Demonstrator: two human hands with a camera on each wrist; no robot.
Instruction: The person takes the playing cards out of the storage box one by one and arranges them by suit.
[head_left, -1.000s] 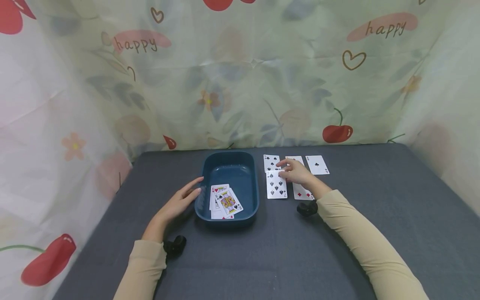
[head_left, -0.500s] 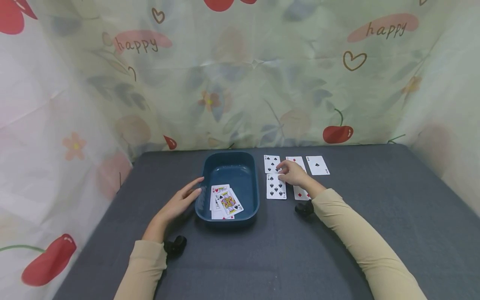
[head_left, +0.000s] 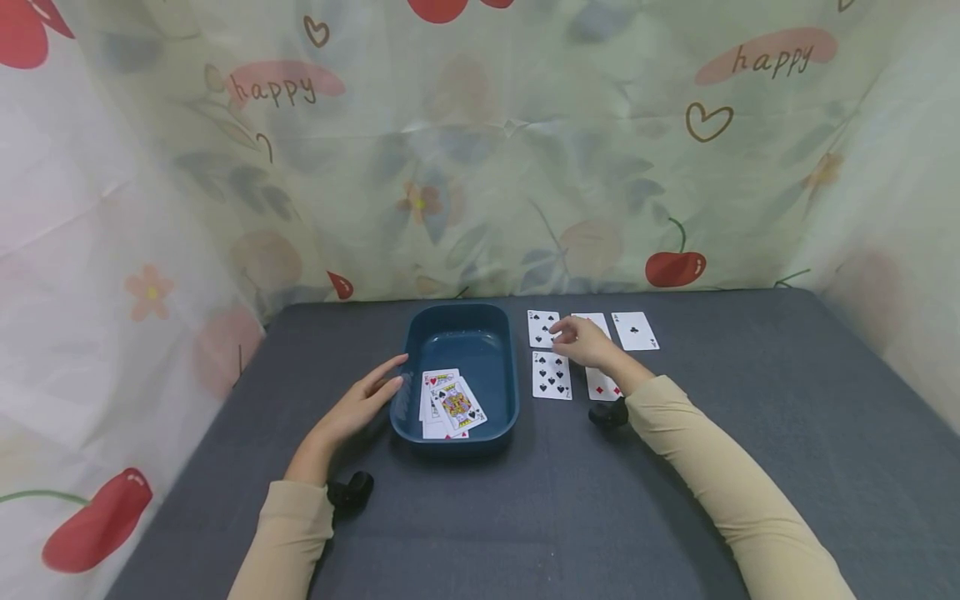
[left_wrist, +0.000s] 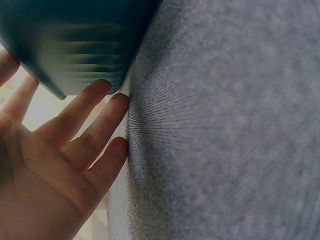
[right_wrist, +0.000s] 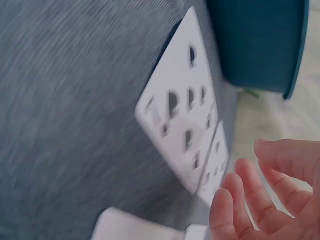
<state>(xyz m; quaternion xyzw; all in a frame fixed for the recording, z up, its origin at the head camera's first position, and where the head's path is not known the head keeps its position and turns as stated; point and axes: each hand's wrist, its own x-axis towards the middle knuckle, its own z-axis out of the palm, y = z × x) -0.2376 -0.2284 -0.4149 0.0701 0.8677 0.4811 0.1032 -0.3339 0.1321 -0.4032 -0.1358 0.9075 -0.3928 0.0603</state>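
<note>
My left hand [head_left: 358,408] lies against the left side of a dark blue rectangular basin [head_left: 491,350], fingers spread; the left wrist view has the fingers [left_wrist: 95,135] close along its ribbed wall. Inside the basin are several face cards, a king of spades [head_left: 458,404] on top. Over the card rows hovers my right hand [head_left: 588,346], holding nothing, its thumb and fingers apart in the right wrist view. Just below its fingertips a seven of spades [head_left: 551,379] lies face up. A spade card [head_left: 540,327] lies directly behind it.
An ace of clubs [head_left: 635,332] lies at the back right. The right hand partly covers a back-row card [head_left: 597,320] and a diamond card [head_left: 602,387] in front. A patterned curtain [head_left: 480,208] rises behind the grey table [head_left: 480,517].
The seven of spades has shifted slightly toward the near side, off the card behind it, and now lies flat. My right hand has let go of it. The left hand stays put.
</note>
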